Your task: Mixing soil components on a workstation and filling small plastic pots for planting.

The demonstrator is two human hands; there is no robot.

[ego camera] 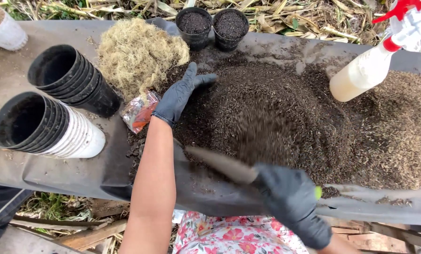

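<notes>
My left hand (180, 93), in a black glove, lies flat with fingers spread on the left edge of a big heap of dark potting soil (286, 113). In a black glove too, my right hand (290, 200) grips the green-ended handle of a trowel (222, 164) near the front edge. The trowel blade points left and is blurred, with soil falling across it. Two small black pots (212, 26) filled with soil stand at the back of the heap.
A clump of pale dry fibre (137, 54) lies left of the heap. Two stacks of empty pots (64, 80) (45, 127) lie on their sides at left. A small plastic packet (139, 112) sits by my left wrist. A spray bottle (375, 61) leans at right.
</notes>
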